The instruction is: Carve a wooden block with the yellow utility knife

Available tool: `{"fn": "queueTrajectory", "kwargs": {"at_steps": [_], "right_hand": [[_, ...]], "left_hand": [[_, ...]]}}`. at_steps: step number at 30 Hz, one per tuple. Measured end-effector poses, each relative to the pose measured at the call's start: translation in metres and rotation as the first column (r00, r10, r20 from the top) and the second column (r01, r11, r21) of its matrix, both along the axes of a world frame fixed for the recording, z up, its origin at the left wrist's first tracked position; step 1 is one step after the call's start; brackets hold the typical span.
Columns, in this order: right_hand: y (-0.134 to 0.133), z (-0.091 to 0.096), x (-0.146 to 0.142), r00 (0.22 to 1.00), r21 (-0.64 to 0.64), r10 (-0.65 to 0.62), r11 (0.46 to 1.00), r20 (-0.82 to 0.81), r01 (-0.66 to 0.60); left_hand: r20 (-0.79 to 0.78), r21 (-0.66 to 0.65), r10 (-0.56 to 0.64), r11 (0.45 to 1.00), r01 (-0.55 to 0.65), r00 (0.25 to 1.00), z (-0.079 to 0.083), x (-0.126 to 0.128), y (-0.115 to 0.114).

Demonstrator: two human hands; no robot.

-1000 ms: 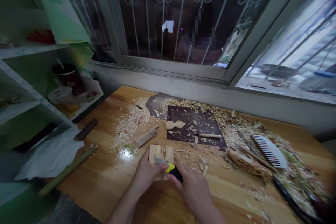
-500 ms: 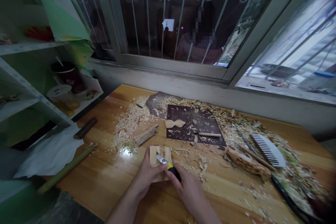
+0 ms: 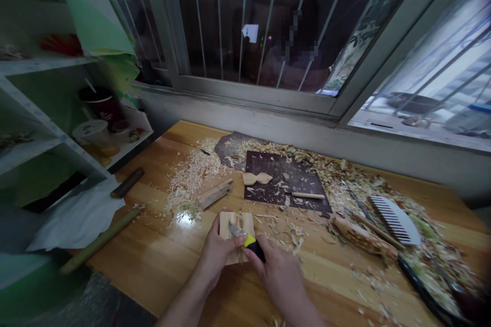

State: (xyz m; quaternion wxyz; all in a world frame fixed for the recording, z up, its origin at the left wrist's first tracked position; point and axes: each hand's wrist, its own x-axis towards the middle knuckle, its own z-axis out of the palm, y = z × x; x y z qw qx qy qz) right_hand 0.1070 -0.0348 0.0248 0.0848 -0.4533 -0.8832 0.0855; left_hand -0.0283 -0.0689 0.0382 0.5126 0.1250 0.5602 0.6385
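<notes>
A small flat wooden block (image 3: pixel 238 225) lies on the wooden table (image 3: pixel 161 260) near its front edge. My left hand (image 3: pixel 217 255) is closed around the block's near left side and holds it down. My right hand (image 3: pixel 278 276) grips a knife with a yellow and black handle (image 3: pixel 251 245). Its short blade (image 3: pixel 236 230) rests on the top face of the block, pointing up and to the left. Both forearms come in from the bottom of the view.
Wood shavings (image 3: pixel 192 179) cover much of the table. Beyond the block lie a dark mat (image 3: pixel 284 184) with a carved wooden piece (image 3: pixel 256 179), a small stick (image 3: pixel 215 195) and a white comb (image 3: pixel 395 219). A green bamboo stalk (image 3: pixel 99 240) lies at the left, below shelves holding cups (image 3: pixel 92 135).
The knife blade has slid a little across the block's top face, and the block and both hands sit slightly nearer me. The view has shifted a little.
</notes>
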Motion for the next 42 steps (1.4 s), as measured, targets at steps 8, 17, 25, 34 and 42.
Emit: {"fn": "queueTrajectory", "kwargs": {"at_steps": [8, 17, 25, 34, 42], "right_hand": [[-0.007, 0.006, -0.003, 0.995, -0.127, -0.08, 0.989, -0.057, 0.073], [0.015, 0.036, 0.019, 0.987, -0.181, 0.136, 0.972, -0.086, -0.149], [0.02, 0.041, 0.023, 0.978, -0.183, 0.208, 0.96, -0.033, -0.21], [0.005, 0.016, 0.012, 0.996, 0.006, 0.073, 0.997, -0.043, -0.072], [-0.006, 0.008, -0.003, 0.995, 0.001, -0.102, 0.995, -0.004, 0.103]], "left_hand": [[-0.087, -0.017, 0.039, 0.999, -0.041, 0.995, 0.003, 0.005, -0.002], [-0.043, 0.057, -0.293, 0.954, 0.295, 0.955, 0.011, -0.008, -0.014], [-0.12, 0.032, -0.297, 0.952, 0.303, 0.947, 0.011, -0.005, -0.015], [-0.078, -0.008, -0.059, 0.998, 0.058, 0.995, -0.005, 0.004, -0.006], [-0.165, -0.036, 0.018, 0.999, -0.024, 0.986, -0.005, 0.006, -0.003]]}}
